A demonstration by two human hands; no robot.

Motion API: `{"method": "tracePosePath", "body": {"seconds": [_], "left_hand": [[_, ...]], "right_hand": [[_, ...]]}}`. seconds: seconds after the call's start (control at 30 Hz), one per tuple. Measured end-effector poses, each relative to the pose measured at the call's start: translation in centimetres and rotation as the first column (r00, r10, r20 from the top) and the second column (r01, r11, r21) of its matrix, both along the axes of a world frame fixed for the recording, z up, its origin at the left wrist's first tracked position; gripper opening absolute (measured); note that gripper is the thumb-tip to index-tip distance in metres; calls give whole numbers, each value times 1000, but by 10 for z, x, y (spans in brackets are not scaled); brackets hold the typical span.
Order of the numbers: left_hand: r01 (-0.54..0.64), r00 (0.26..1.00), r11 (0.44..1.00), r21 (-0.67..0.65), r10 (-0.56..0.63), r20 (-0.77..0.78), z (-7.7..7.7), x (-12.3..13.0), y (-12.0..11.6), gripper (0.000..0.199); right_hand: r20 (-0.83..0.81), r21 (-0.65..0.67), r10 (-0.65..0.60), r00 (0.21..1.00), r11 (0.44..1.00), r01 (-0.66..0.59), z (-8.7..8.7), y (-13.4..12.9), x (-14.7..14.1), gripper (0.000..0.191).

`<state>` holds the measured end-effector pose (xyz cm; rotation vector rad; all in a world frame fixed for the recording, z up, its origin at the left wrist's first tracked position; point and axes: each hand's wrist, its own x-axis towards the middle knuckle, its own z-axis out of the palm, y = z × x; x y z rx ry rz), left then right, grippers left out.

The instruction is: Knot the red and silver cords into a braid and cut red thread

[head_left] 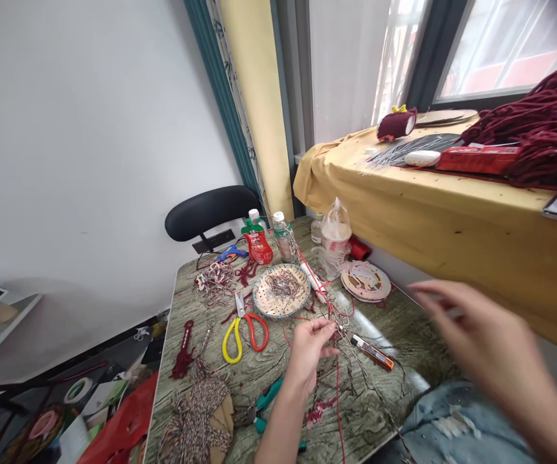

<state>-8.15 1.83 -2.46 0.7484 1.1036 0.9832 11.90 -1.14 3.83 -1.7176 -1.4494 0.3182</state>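
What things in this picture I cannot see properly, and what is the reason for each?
All in the head view:
- Right hand: motion blur; whether it holds anything is unclear.
- Left hand: its pinch on the cords is too small to read.
- Teal-handled tool: partly behind the left forearm.
- Dark red yarn: cut off by the right edge.

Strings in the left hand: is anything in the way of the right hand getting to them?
Nothing visible stands between the right hand and the strings. The orange-ended stick lies on the table, below that path.
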Motion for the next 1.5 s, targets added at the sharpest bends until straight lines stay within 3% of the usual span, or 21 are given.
{"method": "tracePosePath", "body": {"seconds": [0.03, 0.1, 0.2, 0.3, 0.43, 0.6, 0.8, 1.07, 1.23, 1.37, 1.5], "left_hand": [[5, 1000, 1000, 2, -5, 2, 0, 0, -1, 28], [12, 1000, 1000, 6, -12, 3, 0, -2, -2, 27], [38, 999, 999, 9, -38, 0, -1, -4, -3, 27], [46, 997, 999, 22, -44, -56, -4, -7, -1, 27], [8, 972, 993, 118, 20, -236, -11, -10, 2, 19], [-127, 828, 886, 446, 342, -444, -4, -8, -2, 4], [86, 740, 861, 501, 281, -610, 6, -1, -8, 9], [169, 688, 872, 459, 228, -689, 8, -3, -5, 9], [212, 605, 851, 480, 271, -748, 11, 2, -9, 10], [210, 470, 783, 585, 444, -763, 9, 9, -14, 14], [256, 378, 631, 733, 632, -676, 0, 12, -22, 14]], "right_hand": [[13, -71, 126, 992, 990, -125, -9, 4, -16, 20], [-109, -208, 294, 950, 927, -311, -29, 14, -42, 25], [-331, -241, 412, 849, 833, -498, -57, 25, -62, 30], [-445, -229, 445, 778, 783, -579, -70, 30, -66, 28], [-473, -225, 407, 781, 802, -554, -70, 29, -65, 25], [-513, -218, 364, 777, 821, -528, -66, 26, -64, 25], [-592, -185, 361, 720, 809, -558, -62, 24, -63, 26], [-604, -192, 355, 713, 804, -563, -57, 22, -63, 23], [-498, -259, 389, 775, 786, -561, -53, 29, -63, 29], [-378, -306, 429, 820, 778, -549, -58, 39, -69, 34], [-340, -317, 424, 839, 788, -527, -64, 43, -73, 31]]}}
